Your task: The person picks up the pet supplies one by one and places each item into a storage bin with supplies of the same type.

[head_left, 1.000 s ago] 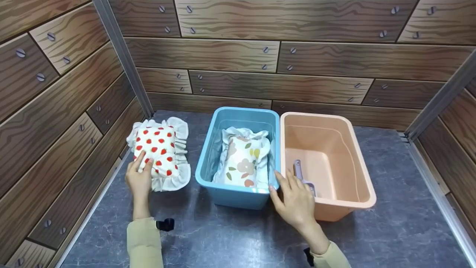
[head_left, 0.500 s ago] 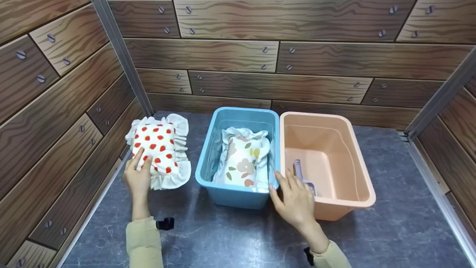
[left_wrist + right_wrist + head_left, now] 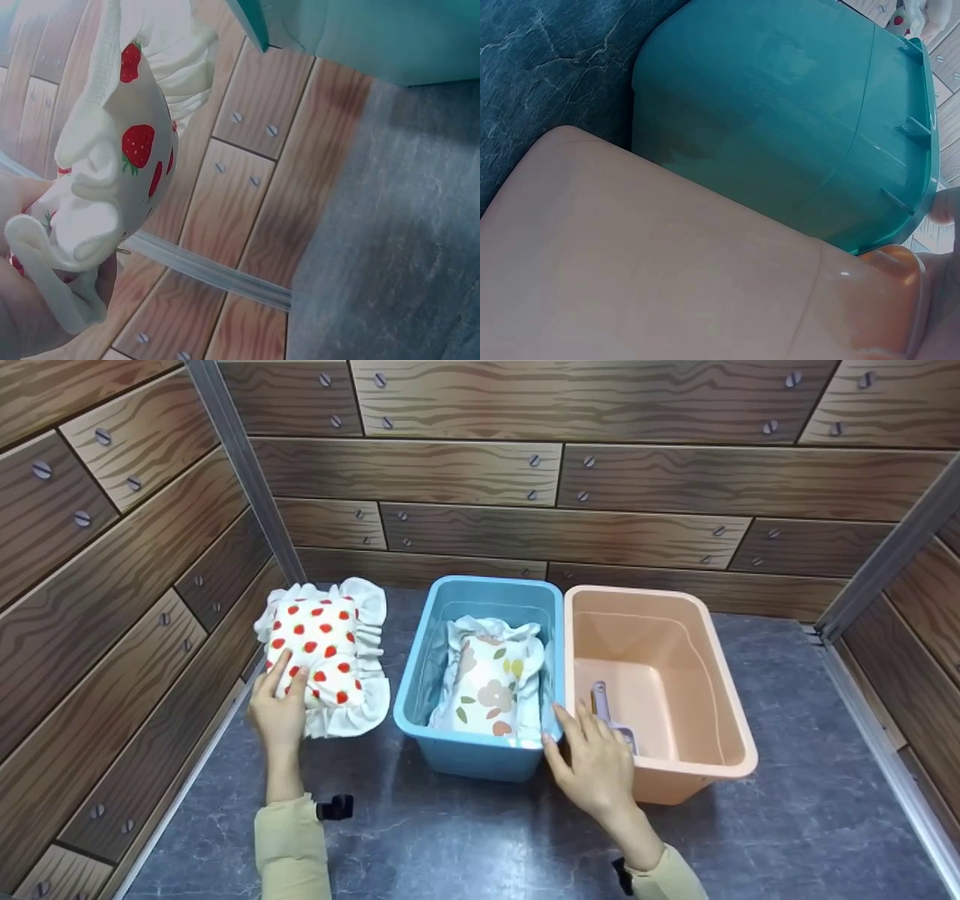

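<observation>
My left hand (image 3: 277,724) grips the near left part of a white ruffled pillow with red strawberries (image 3: 319,641). In the left wrist view, thumb and fingers pinch a bunched fold of the strawberry pillow (image 3: 139,146), which tilts up. My right hand (image 3: 596,769) rests with relaxed fingers on the near corner where a blue bin (image 3: 480,759) meets a peach bin (image 3: 697,660). Its thumb lies at the blue rim, as the right wrist view also shows. Inside the blue bin lies a cushion with a flower-and-leaf print (image 3: 487,679) and white frill.
A lilac handled tool (image 3: 602,703) leans inside the peach bin, partly hidden by its rim and my right hand. The bins stand side by side on a dark marbled surface (image 3: 442,840). Wood-patterned walls (image 3: 465,472) enclose the left, back and right.
The strawberry pillow has shifted slightly up and to the right in the head view, with my left hand still on it. My right hand and both bins stay in place.
</observation>
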Demonstrator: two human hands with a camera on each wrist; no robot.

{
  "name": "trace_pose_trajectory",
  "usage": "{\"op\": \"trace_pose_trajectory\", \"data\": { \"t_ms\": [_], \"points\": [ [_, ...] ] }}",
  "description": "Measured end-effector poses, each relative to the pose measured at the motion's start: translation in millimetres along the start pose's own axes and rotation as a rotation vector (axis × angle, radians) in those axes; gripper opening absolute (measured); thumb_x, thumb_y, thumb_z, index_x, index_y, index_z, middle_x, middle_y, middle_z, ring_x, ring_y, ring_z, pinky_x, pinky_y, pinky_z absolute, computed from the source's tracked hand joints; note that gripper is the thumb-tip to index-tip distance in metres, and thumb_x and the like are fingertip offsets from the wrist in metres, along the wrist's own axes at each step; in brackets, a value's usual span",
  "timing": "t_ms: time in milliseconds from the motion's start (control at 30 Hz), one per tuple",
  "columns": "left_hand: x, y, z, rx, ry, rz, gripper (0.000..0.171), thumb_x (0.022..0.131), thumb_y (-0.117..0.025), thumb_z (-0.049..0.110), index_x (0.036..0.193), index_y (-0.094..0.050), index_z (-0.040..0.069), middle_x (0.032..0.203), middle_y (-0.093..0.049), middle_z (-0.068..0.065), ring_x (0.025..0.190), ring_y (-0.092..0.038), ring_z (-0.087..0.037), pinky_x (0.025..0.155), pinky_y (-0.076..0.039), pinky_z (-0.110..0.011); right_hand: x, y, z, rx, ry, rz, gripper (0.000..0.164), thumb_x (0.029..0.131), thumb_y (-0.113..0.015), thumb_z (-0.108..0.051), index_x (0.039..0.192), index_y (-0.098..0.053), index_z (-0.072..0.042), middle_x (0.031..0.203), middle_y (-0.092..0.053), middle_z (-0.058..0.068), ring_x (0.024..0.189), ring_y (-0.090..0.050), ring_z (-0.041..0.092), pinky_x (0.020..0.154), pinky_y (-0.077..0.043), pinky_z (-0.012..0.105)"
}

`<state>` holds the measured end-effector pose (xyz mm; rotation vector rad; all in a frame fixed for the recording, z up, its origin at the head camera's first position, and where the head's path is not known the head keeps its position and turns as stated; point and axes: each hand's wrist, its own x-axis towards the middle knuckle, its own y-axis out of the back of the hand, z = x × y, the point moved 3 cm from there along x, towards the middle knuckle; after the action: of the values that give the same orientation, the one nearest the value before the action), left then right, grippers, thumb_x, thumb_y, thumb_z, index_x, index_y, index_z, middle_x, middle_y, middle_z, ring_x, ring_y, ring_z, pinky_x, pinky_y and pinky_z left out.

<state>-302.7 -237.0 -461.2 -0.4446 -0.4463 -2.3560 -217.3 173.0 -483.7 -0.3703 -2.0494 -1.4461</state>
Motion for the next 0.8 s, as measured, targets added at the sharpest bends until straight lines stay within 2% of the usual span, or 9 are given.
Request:
{"op": "trace_pose_trajectory", "data": {
  "t_ms": [167,400,633,800],
  "points": [
    [-1.4,-0.8,9.1,-0.011,-0.003,-0.004,0.038,0.084,-0.076,0.009,0.122,-0.069,0.007,0.107,-0.065,-0.020,0.103,-0.059,-0.033,0.081,-0.038,-0.029,-0.1,-0.1,0.4,-0.003,-0.002,-0.006,0.047,0.091,-0.060,-0.038,0.128,-0.064,-0.009,0.129,-0.060,0.025,0.106,-0.062,0.041,0.080,-0.050,0.056],
    [-1.6,-3.7,21.3,-0.046,-0.030,0.010,0.037,0.084,-0.075,0.005,0.121,-0.070,0.006,0.101,-0.065,-0.022,0.089,-0.058,-0.029,0.072,-0.037,-0.023,-0.7,0.2,0.1,0.003,-0.002,-0.006,0.047,0.091,-0.060,-0.038,0.128,-0.064,-0.010,0.130,-0.060,0.025,0.107,-0.062,0.041,0.081,-0.050,0.056],
    [-3.9,-6.3,29.7,-0.041,-0.001,0.003,0.038,0.084,-0.076,0.007,0.121,-0.070,0.008,0.101,-0.066,-0.019,0.087,-0.057,-0.021,0.071,-0.037,-0.021,-0.3,0.6,-0.2,-0.001,0.006,0.014,0.047,0.091,-0.059,-0.040,0.127,-0.065,-0.011,0.128,-0.060,0.025,0.105,-0.063,0.041,0.079,-0.050,0.056],
    [-7.0,-9.3,38.3,-0.070,-0.022,-0.003,0.038,0.082,-0.076,0.005,0.120,-0.070,0.007,0.099,-0.066,-0.018,0.086,-0.057,-0.017,0.071,-0.037,-0.021,-0.1,0.9,-0.6,-0.003,0.013,0.027,0.047,0.091,-0.058,-0.040,0.127,-0.065,-0.011,0.128,-0.061,0.025,0.104,-0.063,0.041,0.078,-0.050,0.056]
  ]
}}
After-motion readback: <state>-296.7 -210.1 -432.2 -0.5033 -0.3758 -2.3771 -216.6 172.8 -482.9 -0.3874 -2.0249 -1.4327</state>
